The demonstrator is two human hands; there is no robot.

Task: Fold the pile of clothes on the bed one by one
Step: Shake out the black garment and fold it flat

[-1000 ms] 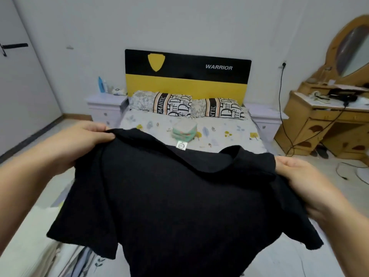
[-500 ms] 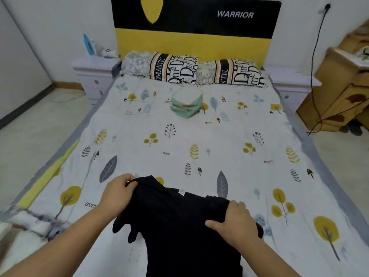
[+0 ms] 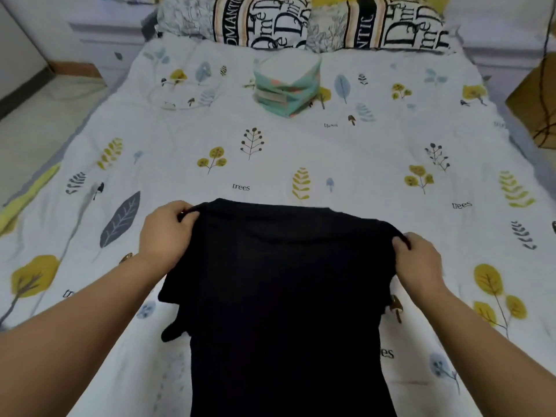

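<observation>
Lying now along the near half of the bed (image 3: 346, 164), the black T-shirt (image 3: 285, 296) is being spread flat, whereas a second ago it was being held up in the air between the person and the headboard, and half a second ago it was only just reaching the sheet in a narrower bunch. Both hands are gripping the shoulder line: the left hand (image 3: 165, 236) is pinching the far-left shoulder corner with curled fingers and thumb, and the right hand (image 3: 421, 263) is pinching the far-right shoulder corner in the same manner. The hands are now standing wider apart than half a second ago, so the shoulder edge is being drawn out straighter. The left sleeve is showing folded or rumpled beneath the body of the garment near the left wrist; the hem is running out of view at the bottom edge, so its condition cannot be told. A folded teal garment (image 3: 285, 88) is sitting well apart, near the pillows (image 3: 301, 22). In my judgement the lay-down step is nearly complete, and smoothing and sleeve folds are coming next.
</observation>
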